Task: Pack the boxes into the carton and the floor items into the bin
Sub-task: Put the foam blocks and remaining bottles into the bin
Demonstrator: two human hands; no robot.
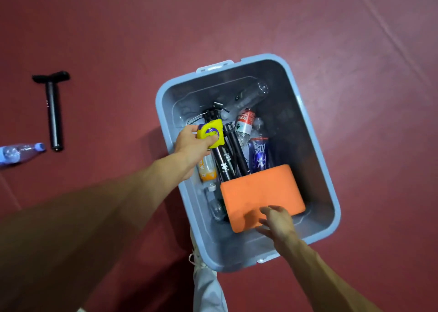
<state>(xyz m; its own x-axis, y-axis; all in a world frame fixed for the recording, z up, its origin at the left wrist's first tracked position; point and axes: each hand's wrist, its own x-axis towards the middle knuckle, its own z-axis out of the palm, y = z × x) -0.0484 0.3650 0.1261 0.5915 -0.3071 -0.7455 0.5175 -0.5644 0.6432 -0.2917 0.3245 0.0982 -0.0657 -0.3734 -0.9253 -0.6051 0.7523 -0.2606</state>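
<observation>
Bin [304, 134] on floor, long axis near-far, far end leaning left. Orange pad [258, 193] inside at near end; R grip [277, 221] over its near edge, fingers loose, holding nothing. Tube [53, 112] on floor well left, T-head far. L grip [189, 145] clasps yellow tape [212, 131] above bin's left side.

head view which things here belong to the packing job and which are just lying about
Job: bin, yellow tape measure in left hand, orange pad under right hand, black tube and water bottle outside it.
Not the job: red floor, white shoe.
</observation>
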